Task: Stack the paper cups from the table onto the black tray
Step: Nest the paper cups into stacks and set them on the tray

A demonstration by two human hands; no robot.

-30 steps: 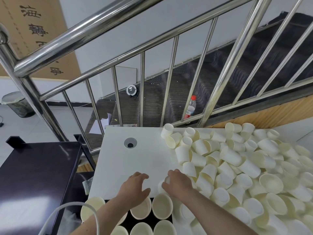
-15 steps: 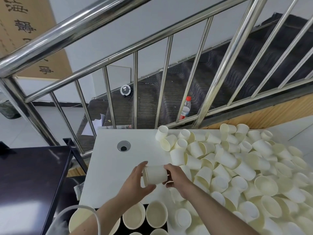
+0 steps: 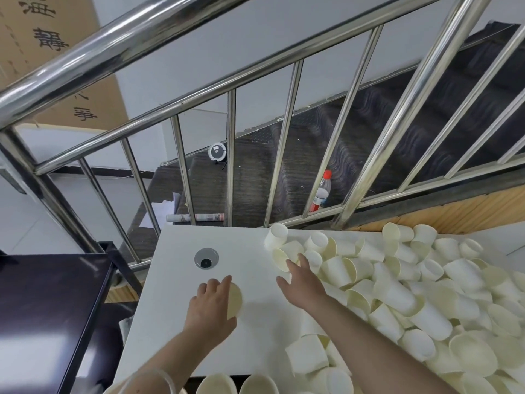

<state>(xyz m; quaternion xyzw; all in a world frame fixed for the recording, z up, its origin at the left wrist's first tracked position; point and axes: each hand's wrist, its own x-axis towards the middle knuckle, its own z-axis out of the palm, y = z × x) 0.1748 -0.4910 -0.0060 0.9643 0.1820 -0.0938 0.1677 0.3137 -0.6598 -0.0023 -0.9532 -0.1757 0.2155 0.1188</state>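
head view, the only one we get: left hand (image 3: 211, 304) is curled round a paper cup (image 3: 235, 301), its open cream mouth showing past the fingers, held over the bare stretch of the white table (image 3: 176, 322). right hand (image 3: 302, 282) is out flat-ish, fingers spread and relaxed, holding nothing, its fingertips (image 3: 291, 264) right at the near edge of the cup pile (image 3: 412, 294), touching or just short of a cup lying on its side (image 3: 279, 258) (hard to call which). my read: it is going for the next cup while the left keeps one ready to nest. the pile itself is big, loose cups tumbled every way across the right half of the table, some mouth up, many on their sides, one standing bottom-up at the far edge (image 3: 275, 237). down at the bottom edge, a few upright cups (image 3: 217, 383) peek in, apparently sitting on the dark tray (image 3: 193, 380), though only a thin sliver of it shows, so how tall those stacks are i cannot tell. as a judgement: early days, a handful placed, the great bulk of cups waiting on the table. behind, a steel railing (image 3: 287, 155), a plastic bottle with a red cap (image 3: 321, 191) on the stairs, and a dark cabinet top (image 3: 42, 308) to the left.
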